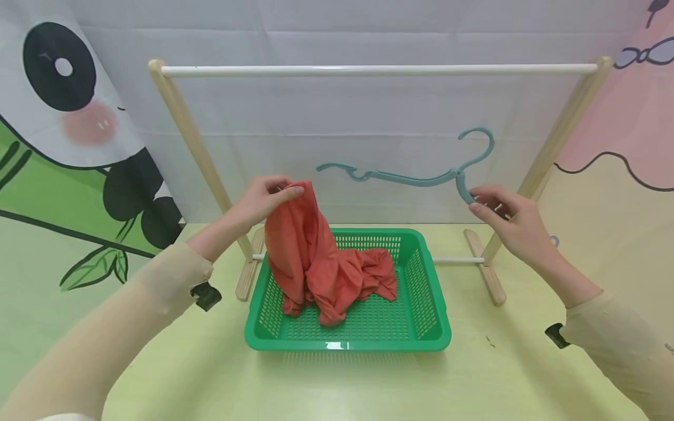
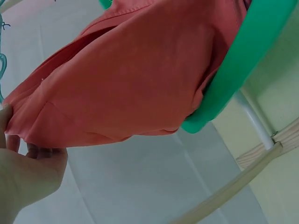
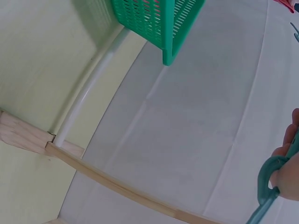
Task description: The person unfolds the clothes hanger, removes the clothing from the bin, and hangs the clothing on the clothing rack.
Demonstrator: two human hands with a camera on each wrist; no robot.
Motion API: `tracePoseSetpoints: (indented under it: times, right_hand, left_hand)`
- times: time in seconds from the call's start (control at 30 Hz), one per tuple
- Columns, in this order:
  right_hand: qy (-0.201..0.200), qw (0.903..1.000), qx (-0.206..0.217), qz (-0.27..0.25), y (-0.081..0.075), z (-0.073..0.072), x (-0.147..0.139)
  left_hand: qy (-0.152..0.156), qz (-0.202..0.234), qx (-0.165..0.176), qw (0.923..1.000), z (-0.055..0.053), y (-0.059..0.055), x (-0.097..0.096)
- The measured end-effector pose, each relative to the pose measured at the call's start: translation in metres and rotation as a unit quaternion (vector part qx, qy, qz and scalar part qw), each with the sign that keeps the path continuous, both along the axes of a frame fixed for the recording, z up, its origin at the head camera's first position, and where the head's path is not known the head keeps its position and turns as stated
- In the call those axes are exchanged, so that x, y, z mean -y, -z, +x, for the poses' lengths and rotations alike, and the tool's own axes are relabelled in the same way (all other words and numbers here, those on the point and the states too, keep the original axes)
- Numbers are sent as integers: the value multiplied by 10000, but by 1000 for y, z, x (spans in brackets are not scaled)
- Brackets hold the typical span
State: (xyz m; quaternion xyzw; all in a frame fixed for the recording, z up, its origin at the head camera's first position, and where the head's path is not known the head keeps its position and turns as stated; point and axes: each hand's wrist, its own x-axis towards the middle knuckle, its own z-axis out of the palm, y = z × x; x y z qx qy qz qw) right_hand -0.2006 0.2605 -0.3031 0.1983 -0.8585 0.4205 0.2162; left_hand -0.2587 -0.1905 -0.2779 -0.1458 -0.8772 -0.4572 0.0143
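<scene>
My left hand (image 1: 260,202) pinches the top edge of a red cloth garment (image 1: 326,280) between thumb and fingers. The garment hangs from that grip, its lower part bunched inside a green basket (image 1: 347,346). In the left wrist view, fingers lie behind the red fabric (image 2: 126,84), where a stitched seam shows. Off to the right, my right hand (image 1: 511,219) grips one arm of a teal plastic hanger (image 1: 413,180), partly covering it. The hanger is raised in front of the rack, hook upward, its long arm stretching left toward the garment.
A rack with wooden legs (image 1: 563,123) and a white top bar (image 1: 379,71) stands behind the basket. Its wooden feet (image 1: 484,269) rest on the pale yellow table (image 1: 200,362) at either side. Printed cloth and a grey-white sheet (image 1: 363,111) form the backdrop.
</scene>
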Motion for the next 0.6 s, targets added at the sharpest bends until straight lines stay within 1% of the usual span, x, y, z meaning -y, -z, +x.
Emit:
tracePoseSetpoints:
  times: [0.1, 0.2, 0.43, 0.6]
  right_hand:
    - [-27, 10000, 41, 1, 3, -1, 0]
    - [-36, 10000, 76, 18, 5, -1, 0]
    - [-62, 9998, 180, 60, 5, 2, 3]
    - [-153, 9996, 183, 118, 4, 4, 7]
  left_hand:
    - [30, 103, 142, 9998, -5, 5, 1]
    - [8, 196, 260, 9995, -8, 6, 0]
    - [26, 343, 473, 9983, -13, 4, 2]
    - [54, 409, 513, 9978, -13, 1, 4]
